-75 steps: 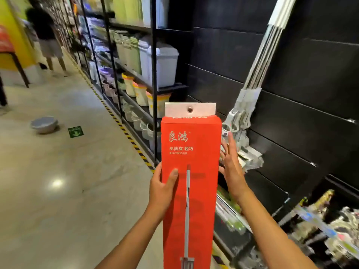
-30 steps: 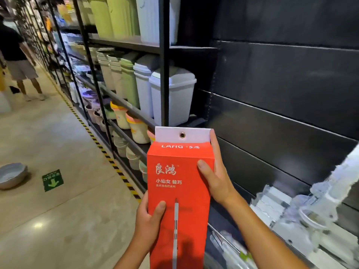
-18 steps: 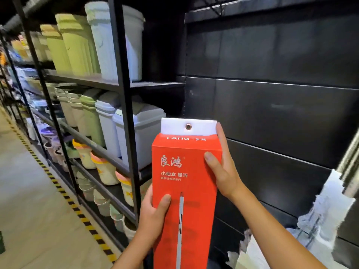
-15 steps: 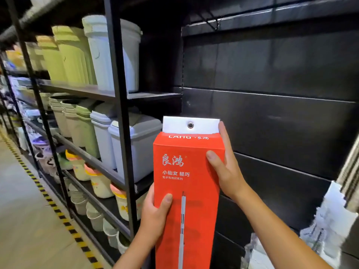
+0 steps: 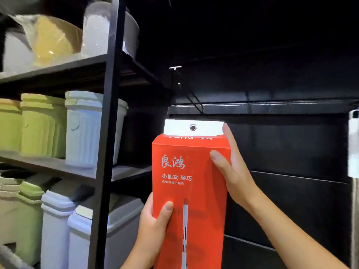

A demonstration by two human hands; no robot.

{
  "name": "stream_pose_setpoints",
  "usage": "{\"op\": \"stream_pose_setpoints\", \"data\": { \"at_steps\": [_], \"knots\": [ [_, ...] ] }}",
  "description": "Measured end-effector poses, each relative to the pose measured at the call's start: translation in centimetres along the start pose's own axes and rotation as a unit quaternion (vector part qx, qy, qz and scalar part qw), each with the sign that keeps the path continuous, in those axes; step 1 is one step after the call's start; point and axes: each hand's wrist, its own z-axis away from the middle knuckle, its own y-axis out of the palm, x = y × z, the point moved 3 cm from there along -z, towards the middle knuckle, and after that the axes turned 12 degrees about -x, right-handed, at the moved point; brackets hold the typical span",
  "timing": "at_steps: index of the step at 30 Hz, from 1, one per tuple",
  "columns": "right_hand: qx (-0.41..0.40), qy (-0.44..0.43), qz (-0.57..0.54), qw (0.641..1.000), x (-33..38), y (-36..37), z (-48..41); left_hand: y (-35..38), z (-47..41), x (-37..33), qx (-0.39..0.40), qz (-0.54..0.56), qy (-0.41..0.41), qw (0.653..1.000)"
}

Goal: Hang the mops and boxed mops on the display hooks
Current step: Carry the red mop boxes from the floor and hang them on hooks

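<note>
Both hands are clamped on the boxed mop [image 5: 189, 191], so nothing's loose here. Left hand [image 5: 153, 228] wraps the lower left edge with the thumb pressed flat on the red front, fingers hidden round the back. Right hand [image 5: 231, 171] sits higher up on the right edge, thumb across the front near the top corner and fingertips reaching up behind the white hang tab [image 5: 193, 127]. So the box runs up well past both grips and also drops out of frame below them. Long axis is pretty much vertical, tab end pointing straight up, printed face toward the camera. The metal eyelet [image 5: 193, 127] in the tab is just under the display hook [image 5: 186, 88], not on it yet; the hook sticks out from the black slat wall [image 5: 281, 148] and angles toward the viewer, its tip above the tab. Off to the left, a black shelf rack [image 5: 105, 133] is full of green and pale lidded bins [image 5: 83, 129].
</note>
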Motion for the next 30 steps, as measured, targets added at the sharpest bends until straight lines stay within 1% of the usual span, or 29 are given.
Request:
{"op": "stream_pose_setpoints", "data": {
  "at_steps": [4, 7, 11, 15, 18, 19, 21, 26, 30],
  "knots": [
    [-0.013, -0.037, 0.032, 0.999, 1.3, 2.0, -4.9, 0.0, -5.2, -2.1, 0.011, 0.027, 0.038, 0.999],
    [-0.014, -0.058, 0.039, 0.997, 2.1, 3.4, -7.8, 0.4, -8.6, -3.0, 0.034, 0.047, 0.043, 0.997],
    [-0.030, -0.063, 0.062, 0.996, 2.5, 4.3, -11.1, 1.3, -11.6, -3.8, 0.057, 0.081, 0.037, 0.994],
    [-0.026, -0.054, 0.099, 0.993, 2.6, 4.7, -12.9, 2.3, -13.6, -3.9, 0.070, 0.100, 0.028, 0.992],
    [-0.021, -0.068, 0.131, 0.989, 2.6, 4.7, -13.8, 2.9, -14.8, -3.6, 0.073, 0.114, 0.024, 0.990],
    [-0.032, -0.073, 0.140, 0.987, 2.6, 4.7, -14.1, 3.0, -15.1, -3.5, 0.075, 0.118, 0.025, 0.990],
    [-0.036, -0.083, 0.136, 0.987, 2.0, 4.5, -14.7, 3.4, -15.7, -3.3, 0.082, 0.126, 0.026, 0.988],
    [-0.047, -0.071, 0.142, 0.986, -0.4, 3.6, -15.9, 4.3, -16.8, -2.1, 0.085, 0.137, 0.021, 0.987],
    [-0.048, -0.059, 0.140, 0.987, -2.4, 3.2, -16.4, 5.0, -17.6, -0.5, 0.085, 0.140, 0.001, 0.987]
  ]
}}
